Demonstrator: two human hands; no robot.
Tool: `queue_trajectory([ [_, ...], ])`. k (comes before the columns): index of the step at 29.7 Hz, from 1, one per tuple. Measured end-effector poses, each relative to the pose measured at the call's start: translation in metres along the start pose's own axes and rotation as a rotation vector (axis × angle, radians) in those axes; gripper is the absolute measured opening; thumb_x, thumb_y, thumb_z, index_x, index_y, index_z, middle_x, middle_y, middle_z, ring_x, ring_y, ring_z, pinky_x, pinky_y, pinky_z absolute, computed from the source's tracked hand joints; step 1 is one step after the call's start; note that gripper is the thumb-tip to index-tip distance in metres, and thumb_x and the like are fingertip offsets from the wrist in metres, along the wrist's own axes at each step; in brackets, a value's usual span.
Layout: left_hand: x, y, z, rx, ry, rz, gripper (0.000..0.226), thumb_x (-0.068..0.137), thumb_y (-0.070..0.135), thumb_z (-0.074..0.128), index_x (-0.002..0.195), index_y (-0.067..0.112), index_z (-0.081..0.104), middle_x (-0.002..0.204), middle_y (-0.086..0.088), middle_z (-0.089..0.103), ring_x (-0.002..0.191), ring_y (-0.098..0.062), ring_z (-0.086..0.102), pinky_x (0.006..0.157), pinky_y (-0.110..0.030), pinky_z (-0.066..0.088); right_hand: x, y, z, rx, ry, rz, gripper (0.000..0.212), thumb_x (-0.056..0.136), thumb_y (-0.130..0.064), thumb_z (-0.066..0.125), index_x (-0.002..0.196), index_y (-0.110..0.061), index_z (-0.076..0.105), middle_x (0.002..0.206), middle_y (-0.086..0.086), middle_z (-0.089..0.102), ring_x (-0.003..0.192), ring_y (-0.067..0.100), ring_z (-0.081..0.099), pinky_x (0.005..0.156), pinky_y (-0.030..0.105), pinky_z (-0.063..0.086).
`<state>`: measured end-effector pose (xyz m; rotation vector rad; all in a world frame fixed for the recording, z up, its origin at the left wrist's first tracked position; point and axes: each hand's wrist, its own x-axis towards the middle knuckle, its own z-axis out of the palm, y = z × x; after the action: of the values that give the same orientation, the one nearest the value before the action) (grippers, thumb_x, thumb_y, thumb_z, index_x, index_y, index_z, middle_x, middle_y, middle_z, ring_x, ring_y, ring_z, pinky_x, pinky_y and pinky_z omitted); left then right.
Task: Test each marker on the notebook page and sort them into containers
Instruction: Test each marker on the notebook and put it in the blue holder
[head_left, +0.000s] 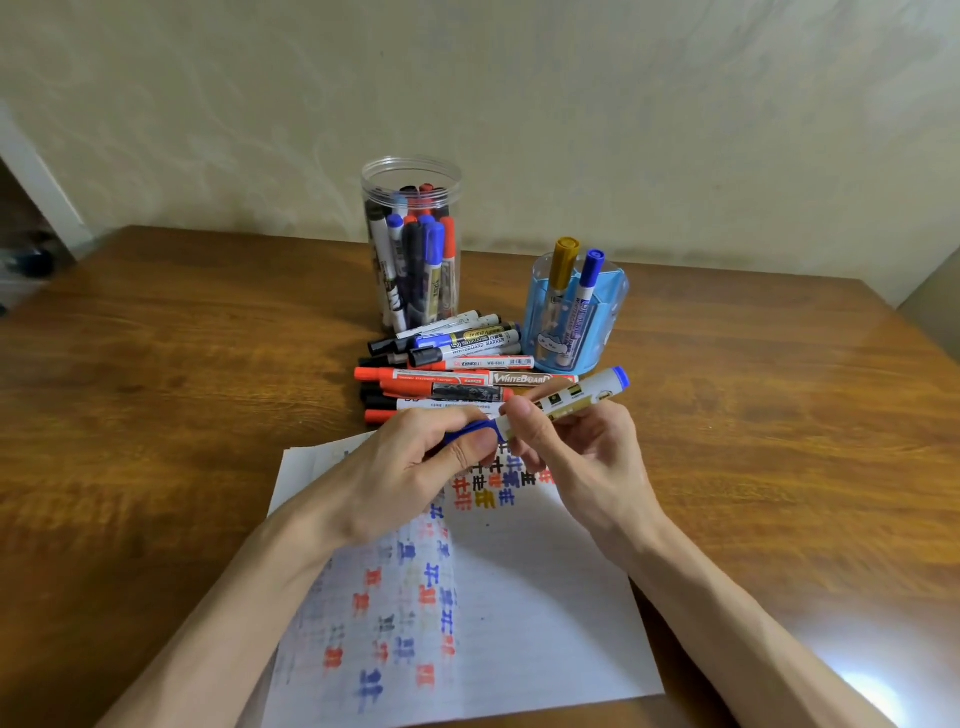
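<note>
Centre of frame: your left grip (410, 467) is curled round the blue cap (470, 428). Your right grip (576, 452) pinches the marker (576, 397) by its barrel, above the top edge of the page (545, 597). A cap that gives suddenly could jerk the tip across your fingers or the test marks. The loose pile (447, 374) just behind your knuckles may scatter if struck. Jar (413, 249) and blue cup (571, 322) stand beyond it on the surface (182, 364).

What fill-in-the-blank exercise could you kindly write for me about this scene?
The left hand and right hand hold a ___ marker. The cup holds ___ markers. The jar holds ___ than the cup.
Missing: blue; two; more.
</note>
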<state>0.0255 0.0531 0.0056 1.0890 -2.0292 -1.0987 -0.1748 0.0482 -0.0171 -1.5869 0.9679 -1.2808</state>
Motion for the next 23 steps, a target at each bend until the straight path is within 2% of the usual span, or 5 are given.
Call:
queue_trajectory([
  [4,-0.001,0.005,-0.001,-0.05,-0.01,0.037,0.024,0.107,0.029,0.047,0.103,0.025,0.07,0.088,0.023,0.07,0.082,0.004,0.064,0.072,-0.011,0.044,0.0,-0.004,-0.001,0.002,-0.007,-0.019,0.023,0.102,-0.024,0.066,0.088,-0.006,0.072,0.066,0.009,0.065,0.057,0.017,0.057,0.053,0.038,0.048],
  [9,0.0,0.012,0.0,-0.122,-0.065,0.017,0.026,0.108,0.017,0.042,0.099,0.019,0.067,0.067,0.031,0.06,0.062,0.011,0.056,0.058,-0.003,0.039,-0.002,-0.004,-0.003,0.007,-0.032,-0.032,0.025,0.101,-0.027,0.065,0.089,-0.006,0.071,0.068,0.013,0.065,0.057,0.02,0.056,0.053,0.043,0.046],
  [16,0.003,0.002,-0.001,-0.077,-0.013,0.023,0.024,0.108,0.03,0.046,0.103,0.031,0.07,0.076,0.02,0.065,0.068,-0.001,0.058,0.064,-0.018,0.045,0.001,0.0,-0.002,0.028,-0.017,0.026,0.024,0.102,-0.028,0.065,0.094,-0.007,0.071,0.068,0.007,0.064,0.061,0.018,0.056,0.057,0.036,0.048],
  [20,0.006,-0.021,0.006,0.207,0.146,0.028,0.028,0.101,0.047,0.05,0.108,0.025,0.066,0.088,0.005,0.069,0.081,-0.018,0.066,0.072,-0.048,0.054,0.004,0.004,0.006,0.099,0.017,0.126,0.019,0.103,-0.029,0.066,0.107,-0.012,0.073,0.069,0.005,0.06,0.062,0.016,0.055,0.059,0.026,0.047],
  [23,0.006,-0.028,0.011,0.431,0.228,0.097,0.04,0.101,0.056,0.045,0.114,0.023,0.064,0.092,0.007,0.07,0.082,-0.012,0.067,0.069,-0.042,0.056,0.003,0.005,0.009,0.089,0.069,0.144,0.019,0.1,-0.032,0.069,0.085,-0.021,0.071,0.064,0.0,0.061,0.058,0.014,0.053,0.055,0.023,0.044],
])
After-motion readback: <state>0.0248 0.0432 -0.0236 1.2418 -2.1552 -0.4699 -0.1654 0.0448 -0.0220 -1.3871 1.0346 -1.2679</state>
